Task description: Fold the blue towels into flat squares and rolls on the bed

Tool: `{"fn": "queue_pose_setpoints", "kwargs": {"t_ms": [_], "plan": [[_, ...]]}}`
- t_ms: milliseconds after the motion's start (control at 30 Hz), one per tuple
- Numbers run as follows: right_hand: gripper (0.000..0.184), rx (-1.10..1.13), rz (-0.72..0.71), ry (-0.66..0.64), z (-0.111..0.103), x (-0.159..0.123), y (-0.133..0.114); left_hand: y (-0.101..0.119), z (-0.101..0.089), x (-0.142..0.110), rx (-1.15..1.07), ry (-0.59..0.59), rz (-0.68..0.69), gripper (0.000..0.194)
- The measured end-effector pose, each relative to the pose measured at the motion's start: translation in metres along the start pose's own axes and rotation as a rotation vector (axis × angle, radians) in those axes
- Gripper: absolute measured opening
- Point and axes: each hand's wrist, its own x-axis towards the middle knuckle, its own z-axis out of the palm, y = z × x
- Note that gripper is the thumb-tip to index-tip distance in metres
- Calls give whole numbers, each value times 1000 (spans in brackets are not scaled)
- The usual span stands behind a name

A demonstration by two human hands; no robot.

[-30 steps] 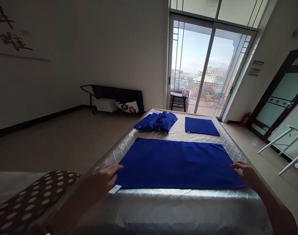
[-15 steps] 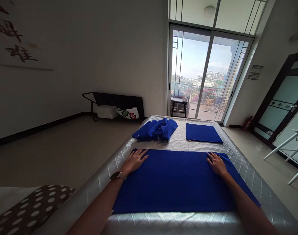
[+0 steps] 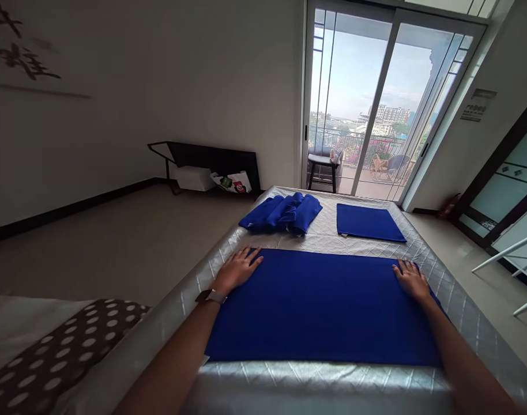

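A large blue towel [image 3: 324, 300] lies spread flat across the silver quilted mattress [image 3: 332, 386]. My left hand [image 3: 237, 269] rests flat at the towel's far left corner, fingers stretched out, a watch on the wrist. At the far right corner my right hand [image 3: 411, 279] presses flat on the cloth with its fingers apart. Neither hand holds anything. Farther back lie a heap of rolled blue towels [image 3: 285, 212] on the left and one flat folded blue towel [image 3: 367, 222] on the right.
A brown polka-dot cushion [image 3: 60, 351] sits at the near left. Bare floor runs along the mattress's left side. A black low stand [image 3: 207, 164] with a box and a bag is by the far wall. Glass balcony doors [image 3: 371, 109] stand beyond; white rack legs [image 3: 505, 259] at right.
Both hands went from the towel's near corners up to its far edge, and since half a second ago the right hand has slid outward to the far right corner. The view shifted slightly.
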Motion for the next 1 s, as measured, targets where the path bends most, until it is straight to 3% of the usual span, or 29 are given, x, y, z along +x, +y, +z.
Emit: {"fn": "queue_pose_setpoints", "kwargs": {"t_ms": [233,367,433,500,667,767,867,1000], "plan": [[66,0,53,-12,3,11,11,7,-6,-2,-35,-2,8,67],[61,-85,106,79,-6,10,-10,12,-10,-4,-25,5,21,66],[59,-127,57,172,-11,1,-38,13,-11,-5,-17,-5,17,67],[58,-112,-82,228,-14,-12,-79,14,-12,-5,-22,-2,21,68],[59,68,-475,48,-3,-51,-187,13,-10,-4,-26,9,15,68],[61,123,-545,-40,7,-63,-219,11,-8,-2,-8,8,13,67],[63,135,-538,-59,12,-64,-223,9,-6,-1,3,-1,25,66],[62,110,-470,-71,11,-52,-198,7,-4,0,7,2,16,64]]}}
